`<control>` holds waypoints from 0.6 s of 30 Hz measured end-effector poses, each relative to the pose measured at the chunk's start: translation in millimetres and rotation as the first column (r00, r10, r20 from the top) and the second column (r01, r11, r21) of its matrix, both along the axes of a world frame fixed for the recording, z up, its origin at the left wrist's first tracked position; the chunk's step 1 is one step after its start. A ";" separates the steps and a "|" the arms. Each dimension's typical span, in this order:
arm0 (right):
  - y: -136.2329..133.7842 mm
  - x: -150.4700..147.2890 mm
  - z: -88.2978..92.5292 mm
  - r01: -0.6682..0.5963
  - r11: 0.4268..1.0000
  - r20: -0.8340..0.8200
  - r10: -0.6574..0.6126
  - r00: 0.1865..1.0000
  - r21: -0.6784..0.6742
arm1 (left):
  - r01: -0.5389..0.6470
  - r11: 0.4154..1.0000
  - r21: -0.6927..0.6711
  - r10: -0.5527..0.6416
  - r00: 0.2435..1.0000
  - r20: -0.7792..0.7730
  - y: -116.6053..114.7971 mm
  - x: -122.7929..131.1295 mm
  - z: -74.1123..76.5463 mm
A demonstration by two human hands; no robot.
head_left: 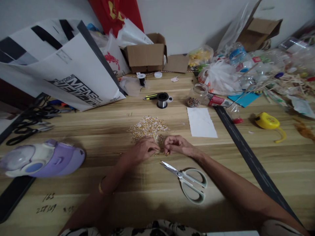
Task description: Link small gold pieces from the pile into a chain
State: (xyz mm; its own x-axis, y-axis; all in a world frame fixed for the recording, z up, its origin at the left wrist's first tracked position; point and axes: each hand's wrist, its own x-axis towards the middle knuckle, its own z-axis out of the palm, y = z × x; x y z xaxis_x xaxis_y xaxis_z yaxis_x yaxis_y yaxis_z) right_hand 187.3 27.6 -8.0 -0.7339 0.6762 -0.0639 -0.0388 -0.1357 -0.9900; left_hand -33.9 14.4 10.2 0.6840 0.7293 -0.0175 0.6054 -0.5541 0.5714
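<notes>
A heap of small shiny gold and silver pieces (149, 127) lies on the wooden table, just beyond my hands. My left hand (145, 148) rests at the heap's near edge, thumb and fingertips pinched together. Close on its right, my right hand (177, 145) has its fingers curled in a pinch. Tiny gold bits show at the fingertips of both hands, too small to name. A pair of scissors (184, 180) with pale grey handles lies just below my right hand, its tips pointing toward the hands.
A wire spool (162, 100), white paper (202, 122) and a glass jar of beads (197, 95) lie beyond the heap. A purple-white bottle (49, 159) and black-handled scissors (29, 131) are at left. A yellow tape measure (267, 120) and plastic bottles (240, 57) are at right.
</notes>
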 end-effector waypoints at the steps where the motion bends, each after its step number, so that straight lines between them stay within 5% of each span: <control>1: -0.2 -0.1 0.5 0.003 1.000 0.004 -0.003 1.000 0.002 | 0.021 1.000 -0.005 -0.021 1.000 -0.008 -0.9 0.6 0.3; 9: -1.3 -0.3 1.8 0.008 1.000 0.007 -0.008 1.000 -0.005 | 0.080 0.997 -0.005 -0.080 0.996 -0.028 -2.9 6.7 -1.7; 18: -1.6 -2.2 2.6 0.034 0.999 0.019 -0.033 0.999 -0.010 | -0.058 0.995 0.076 0.052 0.996 0.079 -3.7 6.9 1.4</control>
State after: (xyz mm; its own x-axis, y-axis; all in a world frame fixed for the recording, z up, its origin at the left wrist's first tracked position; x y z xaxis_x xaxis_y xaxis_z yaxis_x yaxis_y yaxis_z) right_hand 185.1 26.0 -5.4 -0.7095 0.6996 -0.0848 -0.0245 -0.1447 -0.9892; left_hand -27.0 10.7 11.6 0.6399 0.7629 0.0923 0.5923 -0.5662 0.5732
